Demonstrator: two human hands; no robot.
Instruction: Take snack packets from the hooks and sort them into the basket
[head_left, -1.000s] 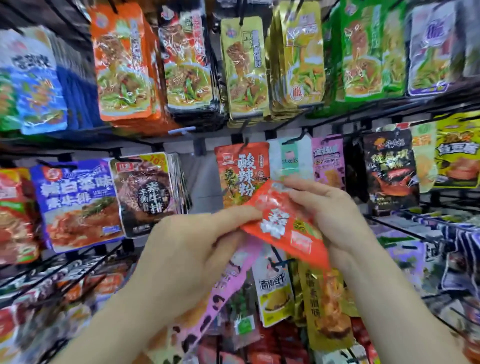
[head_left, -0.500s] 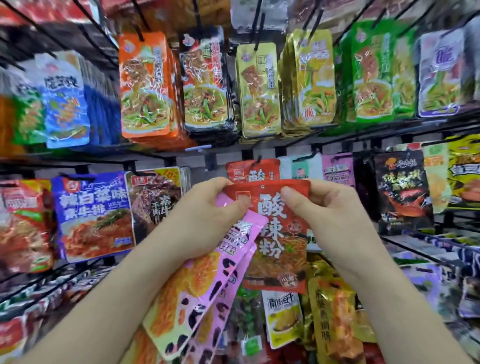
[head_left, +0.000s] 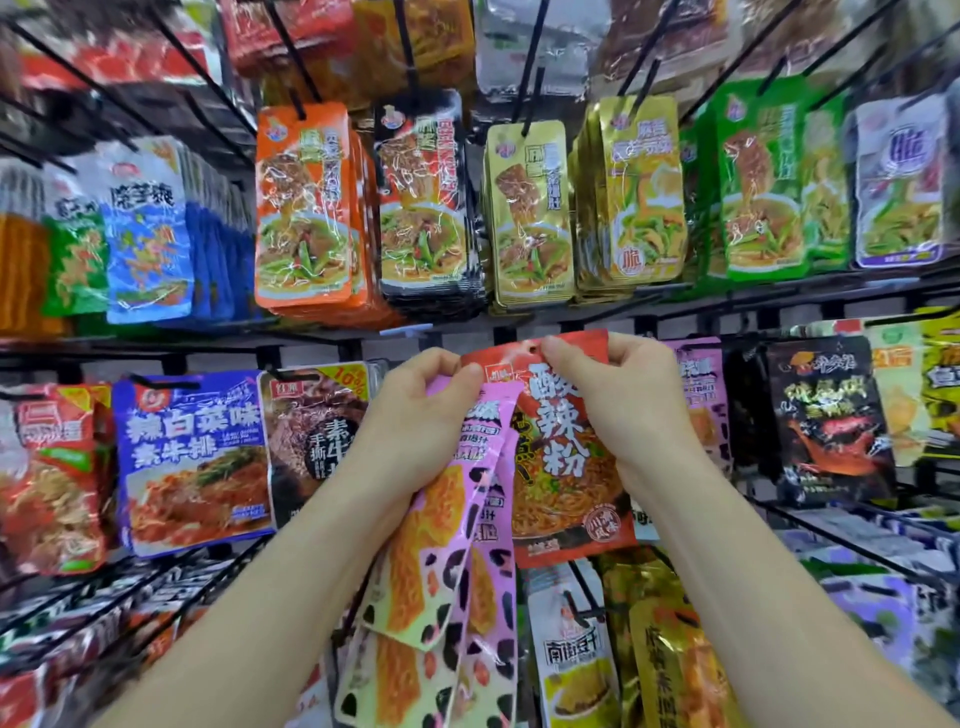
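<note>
Red snack packet (head_left: 566, 467): held upright at the centre of the rack, in front of the middle row, its punched top edge level with the black rail.

Right hand (head_left: 628, 405): fingers clamped together on the packet's top right corner, thumb at the front.

Left hand (head_left: 415, 421): fingers curled tight round the tops of two pink packets (head_left: 447, 571) with dark blotches. These hang down and overlap the red packet's left side. The thumb tip sits at the red packet's top left edge.

Surroundings: a blue packet (head_left: 192, 457) and a brown packet (head_left: 311, 431) hang to the left, a black packet (head_left: 831, 421) to the right. On the black wire hooks (head_left: 283, 57) above hang orange packets (head_left: 304, 208) and gold packets (head_left: 530, 218).
</note>
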